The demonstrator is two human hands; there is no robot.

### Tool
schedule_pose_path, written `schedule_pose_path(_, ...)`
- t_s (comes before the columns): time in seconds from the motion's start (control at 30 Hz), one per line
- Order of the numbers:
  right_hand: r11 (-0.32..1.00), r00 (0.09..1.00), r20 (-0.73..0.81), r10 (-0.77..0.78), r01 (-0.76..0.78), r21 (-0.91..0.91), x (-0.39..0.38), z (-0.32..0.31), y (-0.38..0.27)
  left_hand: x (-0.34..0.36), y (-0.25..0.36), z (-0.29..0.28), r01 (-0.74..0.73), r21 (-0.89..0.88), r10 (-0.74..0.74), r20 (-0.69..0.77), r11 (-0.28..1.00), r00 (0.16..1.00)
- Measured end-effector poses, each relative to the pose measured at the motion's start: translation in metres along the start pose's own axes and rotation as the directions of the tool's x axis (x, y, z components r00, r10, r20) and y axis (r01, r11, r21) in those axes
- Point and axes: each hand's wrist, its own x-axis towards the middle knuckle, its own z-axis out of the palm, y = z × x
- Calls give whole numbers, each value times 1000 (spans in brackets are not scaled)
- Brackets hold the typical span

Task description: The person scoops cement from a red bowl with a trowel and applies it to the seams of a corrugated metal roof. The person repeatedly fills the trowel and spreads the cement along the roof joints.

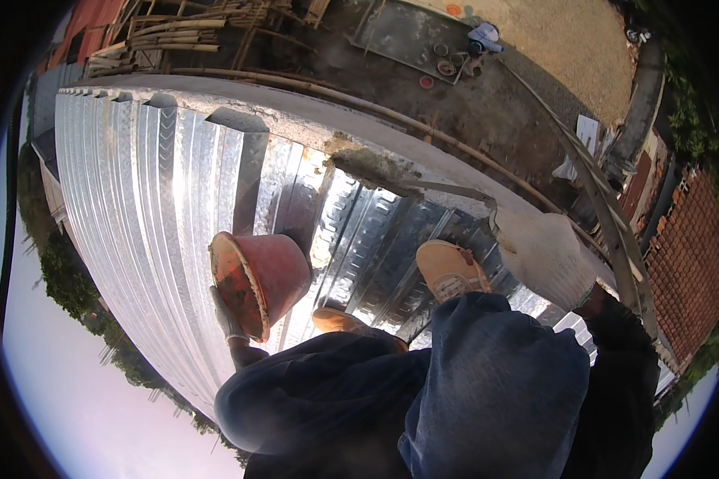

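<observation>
My left hand (226, 311) in a light glove grips the rim of a red bucket (276, 279), tipped toward the left with orange-stained insides. My right hand (539, 259), in a knitted white glove, is closed on a trowel (455, 190), whose blade lies at the grey mortar (351, 160) along the concrete strip (276, 116) at the top of the corrugated metal sheet (104, 184). My two tan shoes (447, 267) rest on the sheet, below the mortar, with my jeans-clad knees bent in front of me.
Below the edge are bamboo poles (160, 40) and a worker (483, 40) beside a grey mixing board (383, 32) with round containers. A long rail (575, 148) runs down the right, near a tiled roof (687, 247). Trees (80, 275) border the left.
</observation>
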Motion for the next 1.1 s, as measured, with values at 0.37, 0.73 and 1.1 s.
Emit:
schedule_pose_path(0.37, 993, 995, 18, 99, -100, 66, -15, 14, -5, 0, 1, 3, -54, 39, 54, -11, 998, 998)
schedule_pose_path(0.73, 976, 983, 58, 174, -180, 122, -31, 27, -13, -16, 11, 12, -111, 166, 126, -80, 980, 989)
schedule_pose_path(1.1, 979, 978, 208, -18, -24, 200, 6, 12, -56, -71, 72, 102, -494, 221, 521, -80, 841, 850)
